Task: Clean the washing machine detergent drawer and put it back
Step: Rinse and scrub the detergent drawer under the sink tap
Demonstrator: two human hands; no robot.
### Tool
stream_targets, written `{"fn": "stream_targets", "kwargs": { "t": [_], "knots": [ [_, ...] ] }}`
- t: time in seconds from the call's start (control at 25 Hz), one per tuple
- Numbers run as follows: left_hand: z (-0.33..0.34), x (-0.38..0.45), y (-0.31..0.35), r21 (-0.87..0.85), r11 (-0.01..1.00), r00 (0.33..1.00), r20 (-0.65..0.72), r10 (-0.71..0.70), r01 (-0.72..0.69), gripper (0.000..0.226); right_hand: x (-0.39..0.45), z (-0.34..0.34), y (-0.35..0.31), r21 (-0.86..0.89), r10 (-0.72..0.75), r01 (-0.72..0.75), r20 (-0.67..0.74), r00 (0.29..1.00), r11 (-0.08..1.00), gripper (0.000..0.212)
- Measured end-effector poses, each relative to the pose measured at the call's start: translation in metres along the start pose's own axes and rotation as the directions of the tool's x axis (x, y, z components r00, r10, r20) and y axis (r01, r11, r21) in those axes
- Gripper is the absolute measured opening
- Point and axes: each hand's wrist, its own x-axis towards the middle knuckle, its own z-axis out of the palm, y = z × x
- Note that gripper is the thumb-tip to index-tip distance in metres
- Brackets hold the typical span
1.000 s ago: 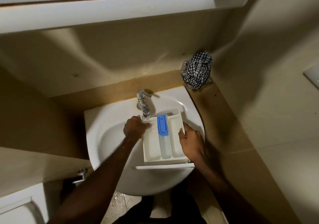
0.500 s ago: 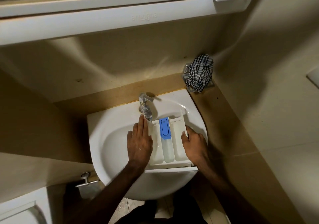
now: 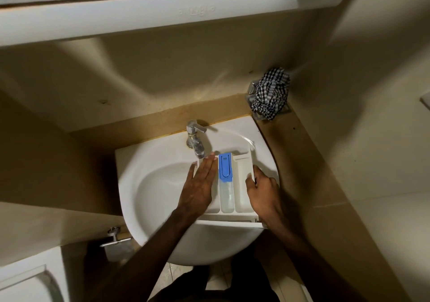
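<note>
White plastic fills the grip: the right hand [image 3: 261, 190] curls its fingers over the right wall of the drawer [image 3: 242, 185] and holds it steady, thumb on the outer side as far as can be seen. The left hand [image 3: 200, 185] is not gripping at all; it lies flat with fingers straight, palm down in the drawer's left compartment, fingertips reaching toward the tap [image 3: 196, 138]. The drawer rests across the right part of the sink [image 3: 144, 162], its long axis running away from the person, the broad front panel nearest the body and the far end tucked just under and beside the spout. Its middle compartment carries a blue insert [image 3: 225, 168] at the far end, clear plastic below it, and the right compartment lies bare between the insert and the holding hand. I cannot tell whether water is running. By my judgement the step in hand is rubbing the left compartment clean, and the next stroke turns on this: the flat hand lies along the drawer's length, so it can sweep lengthwise toward or away from the tap while the right hand, nearer the side wall, braces against the push. A slip could tilt the drawer off the rim into the bowl. Beyond the sink runs a tan ledge with a checked cloth [image 3: 271, 94] bundled in the right corner, beige walls, and a white shelf [image 3: 139, 15] overhead.
</note>
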Motion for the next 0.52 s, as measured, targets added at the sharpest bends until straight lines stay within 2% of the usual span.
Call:
{"fn": "stream_targets", "kwargs": {
  "t": [0.12,0.2,0.28,0.32,0.4,0.52],
  "knots": [
    [0.003,-0.013,-0.021,0.166,0.981,0.995,0.0,0.096,-0.095,0.063,0.0,0.003,-0.001,0.006,0.023,-0.023,-0.018,1.0,1.0,0.035],
    [0.006,-0.025,-0.037,0.278,0.929,0.969,0.038,0.244,-0.245,0.046,-0.002,0.004,-0.003,-0.014,0.024,-0.024,-0.027,0.999,1.0,0.039],
    [-0.002,-0.023,-0.042,0.35,0.863,0.932,0.128,0.34,-0.363,0.046,-0.002,0.006,-0.003,-0.033,0.027,-0.029,-0.035,0.999,0.999,0.042],
    [-0.007,-0.019,-0.042,0.394,0.828,0.917,0.184,0.354,-0.399,0.045,-0.003,0.007,-0.002,-0.032,0.03,-0.031,-0.034,0.999,0.999,0.042],
    [-0.014,-0.005,-0.038,0.472,0.785,0.912,0.287,0.292,-0.4,0.054,-0.004,0.008,0.0,-0.029,0.024,-0.024,-0.028,0.999,0.999,0.044],
    [-0.013,0.012,-0.033,0.512,0.769,0.912,0.345,0.222,-0.382,0.067,-0.008,0.01,0.0,-0.008,0.041,-0.042,-0.067,0.997,0.999,0.047]
  ]
}}
